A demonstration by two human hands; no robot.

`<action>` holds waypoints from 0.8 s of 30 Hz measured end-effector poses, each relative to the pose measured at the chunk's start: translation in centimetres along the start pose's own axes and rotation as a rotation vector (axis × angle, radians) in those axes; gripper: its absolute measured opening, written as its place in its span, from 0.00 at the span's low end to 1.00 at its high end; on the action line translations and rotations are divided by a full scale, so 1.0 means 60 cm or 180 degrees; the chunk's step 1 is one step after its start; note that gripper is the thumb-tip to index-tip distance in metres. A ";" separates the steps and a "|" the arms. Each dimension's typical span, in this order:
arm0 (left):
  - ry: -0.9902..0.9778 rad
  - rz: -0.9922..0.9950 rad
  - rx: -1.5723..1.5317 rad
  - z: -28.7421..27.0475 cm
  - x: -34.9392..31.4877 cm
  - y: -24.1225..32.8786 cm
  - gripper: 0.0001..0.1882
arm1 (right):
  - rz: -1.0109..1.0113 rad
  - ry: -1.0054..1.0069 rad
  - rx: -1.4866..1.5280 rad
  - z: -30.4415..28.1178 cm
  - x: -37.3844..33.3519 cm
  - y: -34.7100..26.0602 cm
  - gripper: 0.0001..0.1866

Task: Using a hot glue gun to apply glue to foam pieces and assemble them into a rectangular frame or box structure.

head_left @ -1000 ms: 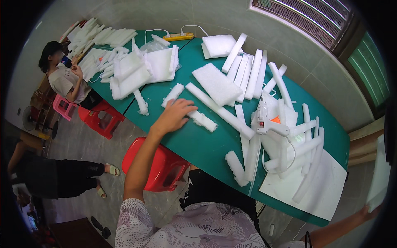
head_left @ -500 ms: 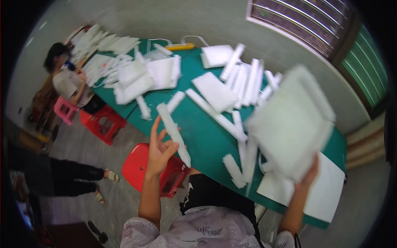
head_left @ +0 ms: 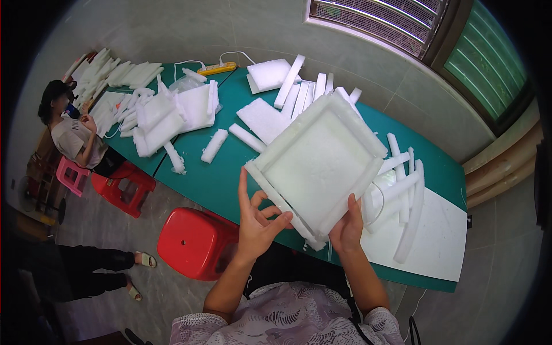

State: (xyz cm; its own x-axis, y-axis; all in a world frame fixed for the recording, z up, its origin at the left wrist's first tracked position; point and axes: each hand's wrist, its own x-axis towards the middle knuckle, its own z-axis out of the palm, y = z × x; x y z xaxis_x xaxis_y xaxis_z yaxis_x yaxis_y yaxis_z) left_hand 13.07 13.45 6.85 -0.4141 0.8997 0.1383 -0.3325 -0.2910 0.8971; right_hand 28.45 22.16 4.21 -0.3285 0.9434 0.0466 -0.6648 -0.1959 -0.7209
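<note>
In front of me I hold up a square white foam panel point(head_left: 325, 164) with raised strips along its edges, like a shallow tray. My right hand point(head_left: 348, 229) grips its near right edge, thumb on top. My left hand point(head_left: 257, 224) pinches a white foam strip point(head_left: 277, 198) with ragged ends along the panel's near left side. A thin dark gap shows between strip and panel along part of that side. Behind the panel, more loose foam strips point(head_left: 302, 98) lie on the table, partly hidden by it.
The green table point(head_left: 201, 190) carries a foam sheet point(head_left: 261, 118), stacked foam pieces point(head_left: 198, 106) and a yellow power strip point(head_left: 217, 68). At right, curved strips point(head_left: 411, 213) rest on a white board point(head_left: 437, 241). A red stool point(head_left: 187, 241) stands left of me. Another person point(head_left: 77, 129) sits at far left.
The panel has swung from the right to in front of me. My left hand has brought the strip from the left against its side. The view has shifted slightly.
</note>
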 end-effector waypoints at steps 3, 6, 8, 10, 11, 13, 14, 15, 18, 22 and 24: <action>0.0070 -0.0007 0.0105 0.001 0.004 0.000 0.56 | -0.0048 -0.0017 0.0036 0.005 0.001 0.004 0.34; 0.0173 0.0040 -0.0026 -0.006 0.005 0.007 0.56 | -0.0119 -0.0098 -0.0016 0.012 0.005 0.001 0.35; 0.0396 0.0315 0.0236 -0.040 0.015 0.004 0.56 | -0.0024 -0.0031 0.0049 0.000 0.013 -0.005 0.35; 0.0669 0.0535 0.0738 -0.107 0.033 -0.003 0.48 | -0.0030 -0.0026 -0.0030 -0.008 0.016 -0.016 0.35; 0.0668 0.0548 0.0757 -0.131 0.044 -0.001 0.48 | 0.0027 -0.0047 -0.0098 -0.008 0.015 -0.019 0.36; 0.0792 0.0600 0.3564 -0.160 0.065 0.010 0.38 | 0.0193 -0.0161 -0.0029 -0.002 0.014 -0.034 0.36; 0.0803 0.0608 0.3580 -0.168 0.065 0.016 0.38 | 0.0353 -0.0267 0.0022 -0.001 0.014 -0.040 0.36; 0.0924 0.0944 0.3864 -0.170 0.070 0.021 0.35 | 0.0337 -0.0273 0.0027 -0.004 0.015 -0.046 0.36; 0.0965 0.1417 0.4085 -0.173 0.083 0.035 0.32 | 0.0664 -0.0577 -0.0174 -0.014 0.011 -0.058 0.38; -0.0929 -0.0705 -0.0366 -0.179 0.059 0.006 0.41 | 0.1137 -0.1078 -0.0591 -0.008 0.002 -0.061 0.41; -0.0833 -0.0703 -0.0450 -0.195 0.020 -0.005 0.45 | 0.1288 -0.1233 -0.0849 0.003 0.003 -0.055 0.42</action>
State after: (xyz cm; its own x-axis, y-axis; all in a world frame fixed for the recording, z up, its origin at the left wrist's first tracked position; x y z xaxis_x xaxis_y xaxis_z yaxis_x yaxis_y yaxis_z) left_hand 2.76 10.81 1.86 -0.0947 0.9933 0.0668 -0.5111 -0.1061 0.8529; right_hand 30.46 22.92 6.72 -0.7724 0.6327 -0.0549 -0.2626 -0.3969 -0.8795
